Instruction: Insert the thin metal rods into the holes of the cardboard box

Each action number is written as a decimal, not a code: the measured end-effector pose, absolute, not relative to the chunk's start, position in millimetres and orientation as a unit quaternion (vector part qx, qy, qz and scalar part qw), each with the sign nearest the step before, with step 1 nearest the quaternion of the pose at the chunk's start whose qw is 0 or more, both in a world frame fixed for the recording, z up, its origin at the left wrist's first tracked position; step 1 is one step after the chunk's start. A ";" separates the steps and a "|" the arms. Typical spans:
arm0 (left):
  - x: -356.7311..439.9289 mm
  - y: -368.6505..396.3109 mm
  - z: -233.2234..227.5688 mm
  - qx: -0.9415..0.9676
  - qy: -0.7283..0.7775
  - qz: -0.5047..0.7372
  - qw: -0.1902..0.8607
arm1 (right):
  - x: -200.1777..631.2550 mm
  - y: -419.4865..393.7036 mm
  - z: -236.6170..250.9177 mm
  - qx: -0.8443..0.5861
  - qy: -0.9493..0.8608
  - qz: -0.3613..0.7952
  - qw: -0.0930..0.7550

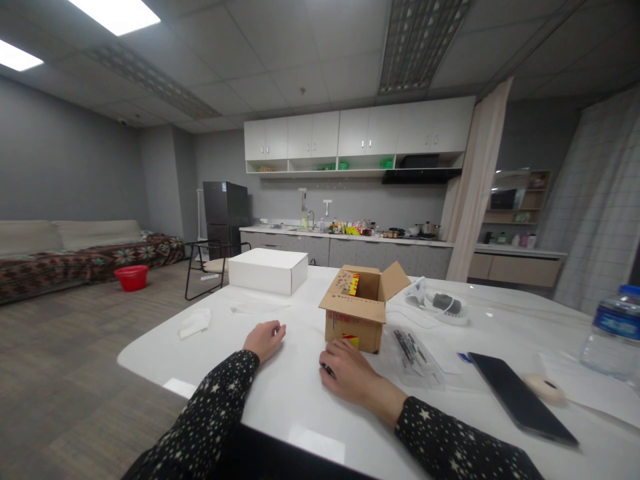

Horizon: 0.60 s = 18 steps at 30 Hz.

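Note:
My left hand [264, 339] rests on the white table [280, 393] with its fingers curled loosely and nothing in it. My right hand [347, 371] lies on the table just in front of a small open cardboard box [359, 310], fingers closed around a thin dark pen-like object [327, 368] whose tip shows at the left of the hand. The box's flaps stand open and something with a red and yellow label shows inside. A clear plastic bag of dark pens [414, 352] lies right of the box.
A closed white box [268, 269] sits at the table's far left, a crumpled tissue [195, 323] near the left edge. A dark tablet [520, 396], a beige oval object [544, 387] and a water bottle [613, 331] lie on the right. A kitchen counter runs behind.

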State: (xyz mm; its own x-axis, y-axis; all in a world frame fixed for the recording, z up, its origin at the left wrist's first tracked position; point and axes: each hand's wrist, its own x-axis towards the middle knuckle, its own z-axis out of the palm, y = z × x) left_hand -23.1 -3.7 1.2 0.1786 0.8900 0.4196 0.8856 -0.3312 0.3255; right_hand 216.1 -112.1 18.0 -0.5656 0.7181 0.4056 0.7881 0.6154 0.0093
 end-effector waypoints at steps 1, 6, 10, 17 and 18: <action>-22.9 -4.1 1.5 0.768 0.578 0.275 0.005 | 216.2 -112.0 17.4 -0.429 -0.879 -0.095 0.183; -22.4 -5.9 3.2 0.767 0.581 0.273 0.011 | 216.3 -111.5 15.8 -0.431 -0.879 -0.091 0.183; -22.6 -5.2 2.6 0.767 0.579 0.277 0.010 | 216.0 -112.2 16.6 -0.432 -0.879 -0.086 0.182; -23.8 -2.8 -0.3 0.768 0.574 0.284 0.008 | 216.3 -112.7 17.8 -0.429 -0.881 -0.086 0.178; -23.7 -2.7 -0.4 0.768 0.574 0.285 0.009 | 216.3 -112.8 18.0 -0.428 -0.882 -0.087 0.178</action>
State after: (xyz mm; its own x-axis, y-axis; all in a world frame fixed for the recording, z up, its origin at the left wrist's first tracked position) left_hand -23.7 -2.7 -0.4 0.1796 0.8859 0.4277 0.8760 -0.3419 0.3402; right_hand 216.3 -112.8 18.0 -0.5701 0.7243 0.3877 0.7860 0.6182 0.0007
